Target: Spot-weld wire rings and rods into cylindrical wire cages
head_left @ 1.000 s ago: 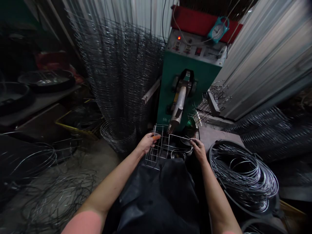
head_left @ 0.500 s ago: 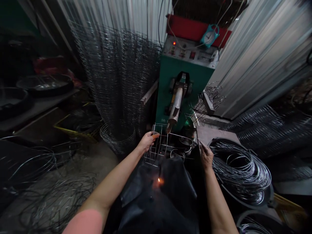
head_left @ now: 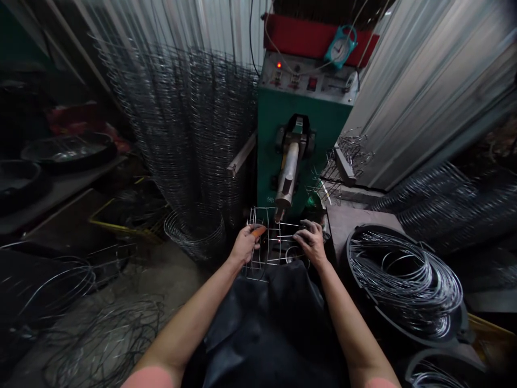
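My left hand (head_left: 245, 245) is closed on the left part of a wire grid (head_left: 258, 261), with an orange covering showing at a finger or thumb. To the right, my right hand (head_left: 312, 241) pinches the end of a thin metal wire (head_left: 287, 236) that runs left to the grid. The grid lies under the tip of a spot welder's upper electrode arm (head_left: 286, 188), which sticks out from a green machine (head_left: 270, 124). A dark apron (head_left: 274, 323) covers my lap just below the grid.
A black tub (head_left: 355, 291) of coiled wires (head_left: 420, 291) stands at the right. Tall stacks of wire baskets (head_left: 181, 118) rise at the back left. Loose wires (head_left: 109, 339) lie on the floor at left. A blue clock (head_left: 340, 49) hangs on the machine's top.
My right hand has moved left from beside the tub to the wire near the electrode. The glowing spark above the apron is gone. My left hand stays on the grid.
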The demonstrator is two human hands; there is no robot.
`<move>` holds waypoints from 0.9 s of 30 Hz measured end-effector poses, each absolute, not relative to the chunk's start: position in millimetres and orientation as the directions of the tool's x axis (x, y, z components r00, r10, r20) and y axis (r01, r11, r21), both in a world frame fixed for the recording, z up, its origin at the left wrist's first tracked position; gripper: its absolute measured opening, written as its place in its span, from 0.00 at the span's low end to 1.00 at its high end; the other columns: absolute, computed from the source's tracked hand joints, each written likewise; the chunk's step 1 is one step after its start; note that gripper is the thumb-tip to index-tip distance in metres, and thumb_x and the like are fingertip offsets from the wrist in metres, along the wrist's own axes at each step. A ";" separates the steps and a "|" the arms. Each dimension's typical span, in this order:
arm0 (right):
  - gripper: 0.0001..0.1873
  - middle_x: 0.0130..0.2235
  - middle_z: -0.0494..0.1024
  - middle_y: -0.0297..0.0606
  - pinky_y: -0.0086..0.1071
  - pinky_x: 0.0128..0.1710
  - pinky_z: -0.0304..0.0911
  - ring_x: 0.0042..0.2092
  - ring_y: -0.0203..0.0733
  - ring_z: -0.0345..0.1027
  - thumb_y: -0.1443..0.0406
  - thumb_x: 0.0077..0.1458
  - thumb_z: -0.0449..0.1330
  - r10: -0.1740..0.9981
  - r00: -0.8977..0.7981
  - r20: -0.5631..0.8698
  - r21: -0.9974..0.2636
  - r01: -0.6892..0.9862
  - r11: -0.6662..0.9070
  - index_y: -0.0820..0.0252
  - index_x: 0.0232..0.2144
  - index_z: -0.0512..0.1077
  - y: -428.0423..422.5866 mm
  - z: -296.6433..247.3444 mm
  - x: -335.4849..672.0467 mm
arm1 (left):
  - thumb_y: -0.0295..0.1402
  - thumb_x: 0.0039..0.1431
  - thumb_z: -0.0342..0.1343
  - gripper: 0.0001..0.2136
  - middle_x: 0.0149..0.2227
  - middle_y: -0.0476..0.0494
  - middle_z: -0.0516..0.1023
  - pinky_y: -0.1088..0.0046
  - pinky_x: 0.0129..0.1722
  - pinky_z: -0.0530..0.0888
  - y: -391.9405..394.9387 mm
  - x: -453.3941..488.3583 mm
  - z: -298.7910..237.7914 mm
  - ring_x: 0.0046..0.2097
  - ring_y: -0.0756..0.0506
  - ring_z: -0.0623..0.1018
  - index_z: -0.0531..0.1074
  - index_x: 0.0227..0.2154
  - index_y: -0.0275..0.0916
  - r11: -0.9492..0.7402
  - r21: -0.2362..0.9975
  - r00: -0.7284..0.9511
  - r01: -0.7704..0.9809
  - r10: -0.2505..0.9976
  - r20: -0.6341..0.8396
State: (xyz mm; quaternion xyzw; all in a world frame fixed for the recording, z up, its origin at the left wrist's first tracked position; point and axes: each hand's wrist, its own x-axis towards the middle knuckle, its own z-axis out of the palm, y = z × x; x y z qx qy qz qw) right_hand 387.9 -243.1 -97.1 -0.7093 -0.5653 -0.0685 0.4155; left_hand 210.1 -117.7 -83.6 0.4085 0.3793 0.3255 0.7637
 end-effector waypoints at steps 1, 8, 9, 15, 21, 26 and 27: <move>0.10 0.46 0.70 0.39 0.44 0.50 0.54 0.49 0.49 0.56 0.56 0.53 0.57 0.756 0.337 0.561 -0.504 0.864 -0.011 0.52 0.27 0.75 -240.2 -97.8 387.6 | 0.38 0.28 0.67 0.19 0.18 0.56 0.60 0.83 0.14 0.50 -117.1 210.1 -83.9 0.19 0.58 0.57 0.69 0.25 0.35 0.454 0.870 0.504 -0.192 0.806 -0.310; 0.11 0.44 0.74 0.38 0.45 0.50 0.53 0.47 0.48 0.58 0.56 0.54 0.56 0.765 0.329 0.554 -0.502 0.865 -0.009 0.53 0.27 0.74 -235.3 -102.2 392.3 | 0.38 0.28 0.68 0.20 0.20 0.55 0.62 0.83 0.14 0.50 -110.3 211.1 -84.6 0.19 0.58 0.56 0.70 0.26 0.35 0.461 0.860 0.523 -0.218 0.799 -0.296; 0.11 0.44 0.74 0.38 0.45 0.49 0.53 0.47 0.48 0.58 0.56 0.54 0.56 0.763 0.331 0.555 -0.502 0.865 -0.010 0.53 0.27 0.74 -234.4 -101.9 393.1 | 0.38 0.27 0.68 0.20 0.20 0.55 0.63 0.83 0.14 0.50 -109.2 211.5 -84.7 0.20 0.58 0.57 0.70 0.26 0.35 0.461 0.859 0.522 -0.222 0.801 -0.295; 0.10 0.45 0.74 0.36 0.46 0.49 0.53 0.47 0.49 0.57 0.57 0.54 0.56 0.767 0.336 0.547 -0.495 0.868 -0.027 0.52 0.27 0.74 -227.8 -99.2 395.9 | 0.38 0.27 0.68 0.20 0.21 0.54 0.63 0.83 0.15 0.49 -102.9 215.0 -86.0 0.21 0.58 0.58 0.69 0.26 0.35 0.467 0.853 0.506 -0.234 0.808 -0.303; 0.10 0.45 0.74 0.36 0.45 0.48 0.54 0.47 0.49 0.57 0.57 0.53 0.57 0.776 0.342 0.530 -0.520 0.854 -0.021 0.53 0.26 0.74 -222.4 -97.4 398.2 | 0.37 0.28 0.67 0.18 0.20 0.55 0.61 0.82 0.15 0.50 -98.5 217.6 -85.1 0.20 0.57 0.57 0.69 0.24 0.35 0.458 0.858 0.497 -0.233 0.814 -0.300; 0.10 0.46 0.74 0.35 0.46 0.49 0.52 0.47 0.49 0.56 0.56 0.53 0.57 0.796 0.349 0.495 -0.555 0.831 -0.019 0.53 0.26 0.73 -216.9 -94.6 402.3 | 0.35 0.29 0.67 0.18 0.20 0.54 0.63 0.82 0.15 0.49 -93.8 220.5 -85.1 0.20 0.58 0.57 0.68 0.25 0.35 0.457 0.854 0.495 -0.250 0.818 -0.293; 0.10 0.46 0.74 0.35 0.46 0.49 0.52 0.47 0.49 0.56 0.56 0.53 0.57 0.801 0.349 0.486 -0.561 0.827 -0.021 0.54 0.25 0.73 -215.8 -94.0 403.6 | 0.35 0.29 0.67 0.17 0.20 0.54 0.63 0.82 0.15 0.49 -92.4 221.5 -85.3 0.20 0.58 0.57 0.68 0.24 0.35 0.460 0.851 0.495 -0.252 0.817 -0.295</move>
